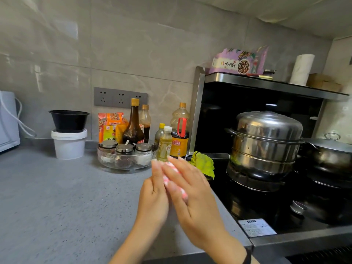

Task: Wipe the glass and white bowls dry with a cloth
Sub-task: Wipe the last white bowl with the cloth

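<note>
low in the middle, the left hand and right hand meet palm to palm. fingers are straight, each grip unclenched, pressing the pink-and-white cloth flat between them. its long axis runs toward 11 o'clock along the fingers, above the grey table. both hands touch it equally. no loose glass or white bowl shows. at 10 o'clock sits a glass dish holding spice jars, and farther that way a white tub sits under a black bowl.
</note>
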`<act>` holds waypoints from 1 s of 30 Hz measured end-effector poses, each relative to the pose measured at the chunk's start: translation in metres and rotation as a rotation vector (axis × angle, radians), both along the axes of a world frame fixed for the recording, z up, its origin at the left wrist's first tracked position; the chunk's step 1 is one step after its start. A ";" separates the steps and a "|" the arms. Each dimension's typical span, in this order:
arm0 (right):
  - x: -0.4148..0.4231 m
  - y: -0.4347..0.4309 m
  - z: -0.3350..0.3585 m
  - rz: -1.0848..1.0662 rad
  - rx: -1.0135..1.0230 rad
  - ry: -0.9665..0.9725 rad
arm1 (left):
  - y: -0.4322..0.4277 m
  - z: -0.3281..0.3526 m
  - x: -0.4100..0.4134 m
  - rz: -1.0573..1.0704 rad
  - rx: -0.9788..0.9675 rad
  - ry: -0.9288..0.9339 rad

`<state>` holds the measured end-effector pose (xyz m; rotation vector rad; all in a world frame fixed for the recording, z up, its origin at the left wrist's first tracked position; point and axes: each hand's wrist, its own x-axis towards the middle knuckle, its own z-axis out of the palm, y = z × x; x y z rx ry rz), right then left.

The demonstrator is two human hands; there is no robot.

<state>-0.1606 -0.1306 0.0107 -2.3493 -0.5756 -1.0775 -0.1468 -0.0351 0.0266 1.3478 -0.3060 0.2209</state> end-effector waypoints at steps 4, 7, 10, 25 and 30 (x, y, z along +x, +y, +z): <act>0.006 -0.012 0.024 0.140 0.503 0.369 | 0.004 -0.006 -0.001 -0.016 0.066 -0.027; 0.005 -0.020 0.031 0.131 0.867 0.621 | 0.009 -0.004 -0.004 -0.034 0.008 -0.019; 0.006 -0.023 0.026 0.112 1.230 0.664 | 0.011 -0.002 -0.003 -0.088 -0.014 -0.030; 0.018 -0.017 0.021 0.183 0.719 0.402 | 0.004 -0.008 0.016 0.159 0.072 -0.097; 0.008 0.005 -0.003 -0.037 0.276 0.034 | -0.001 -0.016 0.018 0.251 0.000 -0.100</act>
